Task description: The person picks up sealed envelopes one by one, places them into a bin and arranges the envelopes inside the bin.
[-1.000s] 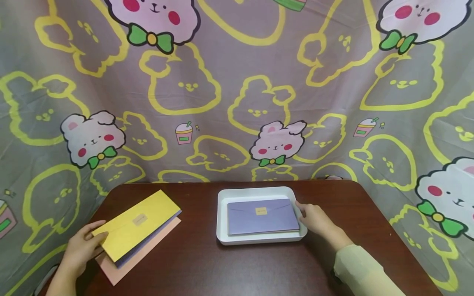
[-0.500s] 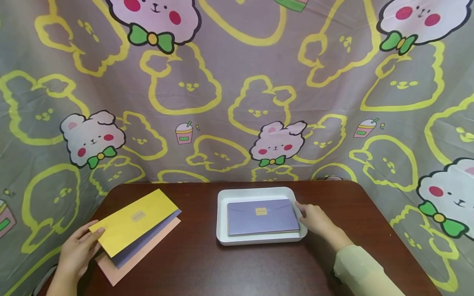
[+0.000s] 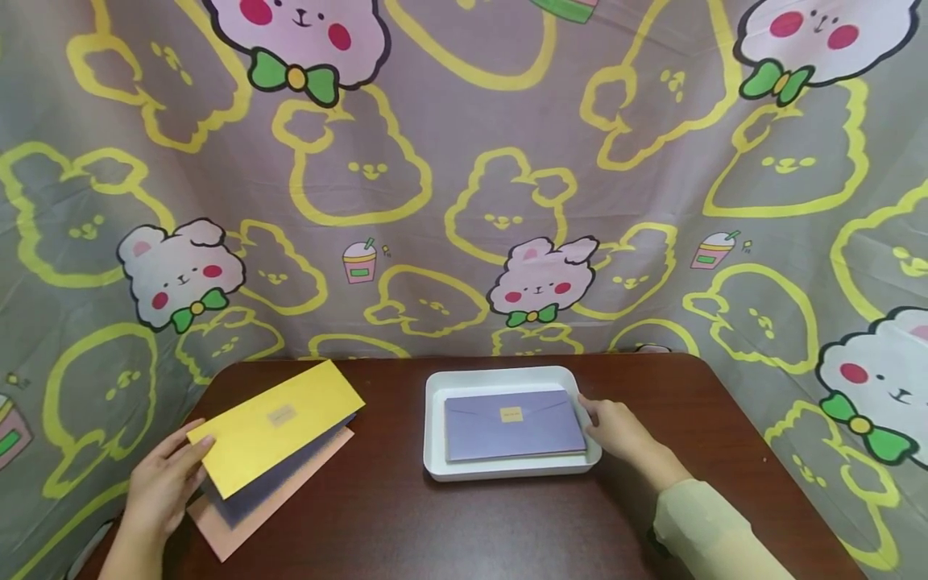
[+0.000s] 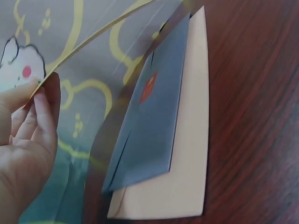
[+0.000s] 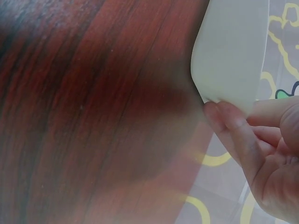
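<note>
My left hand (image 3: 163, 479) pinches the left end of a yellow envelope (image 3: 290, 419) between thumb and fingers. In the left wrist view this envelope shows nearly edge-on, held apart from a purple envelope (image 4: 152, 107) with a small sticker. That purple envelope lies on a peach-pink envelope (image 4: 190, 140) on the table. To the right, a white tray (image 3: 500, 470) bears a purple envelope (image 3: 515, 439) with a yellowish label, and another envelope's edge peeks out beneath it. My right hand (image 3: 627, 439) grips the tray's right rim; the right wrist view shows the fingers at its wall.
The dark brown wooden table (image 3: 377, 515) carries both groups of envelopes, with bare wood between the left pile and the tray. A cartoon-patterned cloth (image 3: 464, 201) hangs behind the table and along its sides.
The yellow envelope, in my left hand, dips slightly left, then rises up and to the right, away from the purple one below. My right hand and the tray stay in place.
</note>
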Available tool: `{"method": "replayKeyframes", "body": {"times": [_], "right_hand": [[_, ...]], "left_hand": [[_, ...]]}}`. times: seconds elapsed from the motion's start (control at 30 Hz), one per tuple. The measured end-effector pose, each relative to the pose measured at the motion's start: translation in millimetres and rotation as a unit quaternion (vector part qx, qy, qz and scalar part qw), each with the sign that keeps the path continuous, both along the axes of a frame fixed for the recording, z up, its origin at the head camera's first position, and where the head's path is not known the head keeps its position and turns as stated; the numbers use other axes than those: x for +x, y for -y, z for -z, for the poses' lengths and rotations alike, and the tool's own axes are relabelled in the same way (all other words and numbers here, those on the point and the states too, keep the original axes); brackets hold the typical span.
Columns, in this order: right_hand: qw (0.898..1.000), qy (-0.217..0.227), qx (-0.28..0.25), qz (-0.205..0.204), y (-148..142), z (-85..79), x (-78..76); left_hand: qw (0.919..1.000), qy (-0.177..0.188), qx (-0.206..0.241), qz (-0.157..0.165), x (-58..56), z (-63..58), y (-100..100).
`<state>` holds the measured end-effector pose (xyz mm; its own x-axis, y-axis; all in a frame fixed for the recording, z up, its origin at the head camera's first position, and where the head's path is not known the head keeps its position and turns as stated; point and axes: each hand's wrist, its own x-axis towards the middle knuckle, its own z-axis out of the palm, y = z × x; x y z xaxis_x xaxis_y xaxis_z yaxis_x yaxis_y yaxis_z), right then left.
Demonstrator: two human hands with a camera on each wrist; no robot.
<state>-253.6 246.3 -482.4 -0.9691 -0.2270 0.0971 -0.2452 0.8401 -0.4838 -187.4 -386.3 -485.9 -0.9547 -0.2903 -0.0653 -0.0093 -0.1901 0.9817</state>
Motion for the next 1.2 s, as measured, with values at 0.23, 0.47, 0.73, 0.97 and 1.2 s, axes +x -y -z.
{"method": "replayKeyframes", "body": {"times": [0.23,0.47,0.73,0.97,1.2], "right_hand": [[1.000,0.006,0.004,-0.003,1.0,-1.5,-0.6],[1.000,0.006,0.005,-0.004,0.7,-0.8,-2.5],[1.000,-0.001,0.011,-0.005,0.3,-0.9,-1.8],[1.000,-0.001,0.018,-0.003,1.6,-2.2,-1.6],[1.000,0.003,0.013,0.002,1.6,-0.9,-0.4]], "left_hand": [[0.9981,0.001,-0.043,0.043,-7.4,-12.9,-25.6],[0.9961,-0.011,-0.059,0.065,-15.4,-19.6,-52.7],[0.9923,-0.020,-0.070,0.100,-23.8,-21.1,-68.1],[0.9900,-0.009,-0.061,0.127,-30.1,-21.1,-84.5],[0.9871,0.002,-0.059,0.149,-36.5,-19.3,-107.3]]}}
